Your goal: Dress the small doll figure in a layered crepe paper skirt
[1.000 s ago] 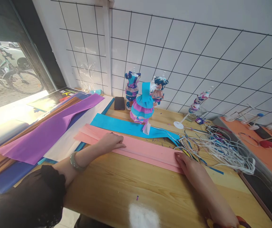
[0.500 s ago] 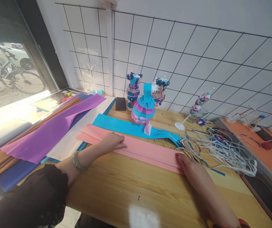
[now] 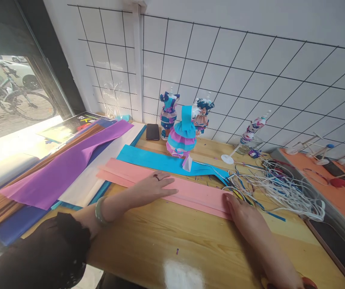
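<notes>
Head view, left hand (image 3: pixel 153 186) slid rightward along pink paper strip (image 3: pixel 190 192), fingers spread flat, right hand (image 3: pixel 241 214) unmoved, flat

right forearm (image 3: pixel 276 265) cut off below | purple sheet (image 3: pixel 61 168) hides brown paper

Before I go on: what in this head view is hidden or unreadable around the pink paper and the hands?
- Pink paper strip: its right end lies under the right hand.
- Strip under the left hand: the palm covers it.
- Blue paper strip: partly behind the paper dress figure.
- Black book: cover print too small to read.
- Right wrist: cut off by the bottom edge.
</notes>
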A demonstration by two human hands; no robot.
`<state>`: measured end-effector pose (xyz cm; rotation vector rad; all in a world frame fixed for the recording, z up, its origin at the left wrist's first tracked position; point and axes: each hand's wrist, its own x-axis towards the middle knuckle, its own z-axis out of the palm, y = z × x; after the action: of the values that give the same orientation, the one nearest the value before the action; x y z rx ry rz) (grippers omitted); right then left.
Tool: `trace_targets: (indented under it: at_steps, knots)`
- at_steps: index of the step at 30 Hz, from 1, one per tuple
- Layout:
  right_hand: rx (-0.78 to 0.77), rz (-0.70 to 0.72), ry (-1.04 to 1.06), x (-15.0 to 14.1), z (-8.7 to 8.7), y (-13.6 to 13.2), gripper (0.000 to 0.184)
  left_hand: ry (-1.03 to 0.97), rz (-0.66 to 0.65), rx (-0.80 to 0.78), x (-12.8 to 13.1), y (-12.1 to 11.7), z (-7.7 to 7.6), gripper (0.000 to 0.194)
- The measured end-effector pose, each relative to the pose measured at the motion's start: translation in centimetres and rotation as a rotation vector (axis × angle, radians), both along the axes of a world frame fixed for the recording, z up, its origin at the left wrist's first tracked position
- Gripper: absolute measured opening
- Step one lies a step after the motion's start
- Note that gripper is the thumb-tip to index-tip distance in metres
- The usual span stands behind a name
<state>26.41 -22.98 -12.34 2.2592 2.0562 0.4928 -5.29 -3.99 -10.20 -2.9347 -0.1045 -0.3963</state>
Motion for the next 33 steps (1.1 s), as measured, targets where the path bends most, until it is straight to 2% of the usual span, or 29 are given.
trace_targets:
  at_steps: [4,8,11,14,17,20,25,33]
  knots:
    - [0.01,-0.009,-0.035,-0.2,0.0,-0.1,0.03,0.0,-0.019,0.026,0.3,-0.3,-0.1,0.034]
    - [0.061,-0.003,-0.047,0.4,0.1,0.2,0.03,-0.009,-0.024,0.045,0.3,-0.4,0.0,0.031]
    - [0.183,0.094,-0.022,-0.5,0.6,0.7,0.032,-0.022,-0.036,0.042,0.4,-0.4,0.0,0.031]
    - [0.283,0.263,0.055,-3.7,1.2,1.3,0.035,-0.04,-0.05,0.028,0.5,-0.4,-0.2,0.031]
    - [0.169,0.461,0.09,-7.6,1.6,1.6,0.042,-0.05,-0.054,0.011,0.5,-0.3,-0.5,0.031]
    - [0.013,0.533,0.114,-10.0,1.5,1.5,0.052,-0.043,-0.052,0.001,0.5,-0.2,-0.7,0.032]
    - [-0.085,0.504,0.159,-10.4,0.8,1.4,0.055,-0.019,-0.046,0.004,0.5,0.0,-0.9,0.031]
    - [-0.036,0.467,0.125,-10.3,0.3,1.2,0.052,0.034,-0.013,0.015,0.3,-0.1,-0.8,0.036]
